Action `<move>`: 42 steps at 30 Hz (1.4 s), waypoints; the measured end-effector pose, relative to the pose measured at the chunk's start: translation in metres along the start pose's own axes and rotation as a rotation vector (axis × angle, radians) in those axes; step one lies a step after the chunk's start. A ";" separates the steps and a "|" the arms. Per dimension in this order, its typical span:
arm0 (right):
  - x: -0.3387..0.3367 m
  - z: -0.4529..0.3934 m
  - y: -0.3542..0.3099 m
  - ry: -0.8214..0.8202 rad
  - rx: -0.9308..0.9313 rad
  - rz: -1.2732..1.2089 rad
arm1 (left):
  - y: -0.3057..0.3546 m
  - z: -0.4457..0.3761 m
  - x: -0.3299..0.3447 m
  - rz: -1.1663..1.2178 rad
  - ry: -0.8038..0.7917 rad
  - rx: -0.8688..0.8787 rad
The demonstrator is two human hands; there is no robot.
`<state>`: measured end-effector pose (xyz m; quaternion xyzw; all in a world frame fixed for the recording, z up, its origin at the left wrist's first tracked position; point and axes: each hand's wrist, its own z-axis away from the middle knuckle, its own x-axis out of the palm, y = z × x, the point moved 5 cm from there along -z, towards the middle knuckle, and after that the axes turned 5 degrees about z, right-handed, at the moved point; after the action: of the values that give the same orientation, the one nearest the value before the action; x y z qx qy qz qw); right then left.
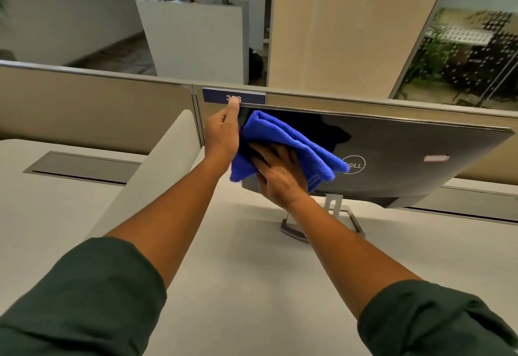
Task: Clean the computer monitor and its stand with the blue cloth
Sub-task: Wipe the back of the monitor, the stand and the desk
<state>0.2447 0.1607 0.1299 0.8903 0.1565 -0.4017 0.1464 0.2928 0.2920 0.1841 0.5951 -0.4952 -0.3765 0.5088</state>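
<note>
The dark monitor (392,159) stands with its back panel and logo turned toward me, on a silver stand (340,215). My left hand (222,134) grips the monitor's upper left corner, thumb up along the edge. A folded blue cloth (283,137) lies against the left part of the back panel. My right hand (277,176) presses it flat there with spread fingers. The cloth hides part of the panel and the logo's left edge.
The monitor sits on a white desk (238,271) against a beige partition (84,109) bearing a blue number plate (215,95). A grey cable hatch (81,165) lies in the desk at left. A white divider (157,165) slants beside my left arm.
</note>
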 end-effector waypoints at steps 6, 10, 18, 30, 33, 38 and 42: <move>0.000 0.040 0.044 0.300 0.415 -0.002 | 0.002 -0.002 -0.001 0.028 -0.003 -0.023; -0.011 0.007 0.024 0.403 0.345 0.019 | 0.002 0.002 -0.001 0.061 0.015 -0.015; -0.014 -0.031 -0.001 0.357 0.189 0.050 | 0.008 0.003 -0.004 0.048 -0.026 -0.059; -0.038 -0.017 0.026 0.311 0.319 0.109 | 0.012 0.001 -0.006 0.028 -0.064 -0.118; -0.037 -0.043 -0.005 0.235 0.197 0.087 | 0.017 0.003 -0.007 0.003 -0.061 -0.110; -0.039 -0.052 -0.012 0.199 0.133 0.036 | 0.017 0.004 -0.010 -0.072 -0.051 -0.116; -0.048 -0.034 0.018 0.304 0.183 0.048 | 0.018 0.005 -0.009 -0.080 -0.046 -0.102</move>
<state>0.2446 0.1494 0.1910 0.9539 0.1182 -0.2715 0.0491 0.2819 0.2994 0.1999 0.5790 -0.4629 -0.4350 0.5112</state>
